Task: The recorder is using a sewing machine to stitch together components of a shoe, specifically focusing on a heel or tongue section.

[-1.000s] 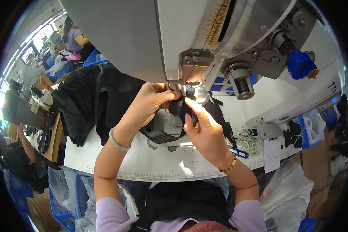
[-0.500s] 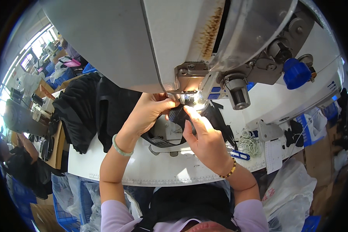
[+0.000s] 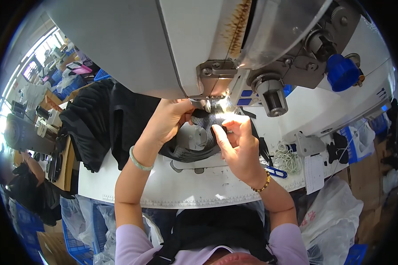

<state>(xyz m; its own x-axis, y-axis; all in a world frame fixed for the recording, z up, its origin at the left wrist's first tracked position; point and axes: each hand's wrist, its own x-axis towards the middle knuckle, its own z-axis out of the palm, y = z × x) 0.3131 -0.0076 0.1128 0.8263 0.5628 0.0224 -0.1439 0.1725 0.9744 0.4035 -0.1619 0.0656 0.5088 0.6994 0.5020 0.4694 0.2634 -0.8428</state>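
Observation:
A dark grey and black fabric piece (image 3: 191,153), curved into a loop, lies under the lit needle area of a white sewing machine (image 3: 119,48). My left hand (image 3: 169,120) is closed on the fabric's left side, its fingertips close by the presser foot and partly hidden there. On the right of the loop, my right hand (image 3: 239,143) pinches the fabric's edge between thumb and fingers. Glare from the lamp washes out the stitching spot. More black cloth (image 3: 130,119) lies to the left of my left hand.
Blue-handled thread snips (image 3: 276,172) and a tangle of pale cord (image 3: 287,158) lie right of my right hand. A heap of black garments (image 3: 86,123) rests at the left. Blue baskets (image 3: 77,238) with plastic bags stand below the white table (image 3: 163,190).
My right hand has shifted slightly right and down, its thumb and fingers now farther from the needle. The fabric loop has turned and spread wider. My left hand stays near the foot.

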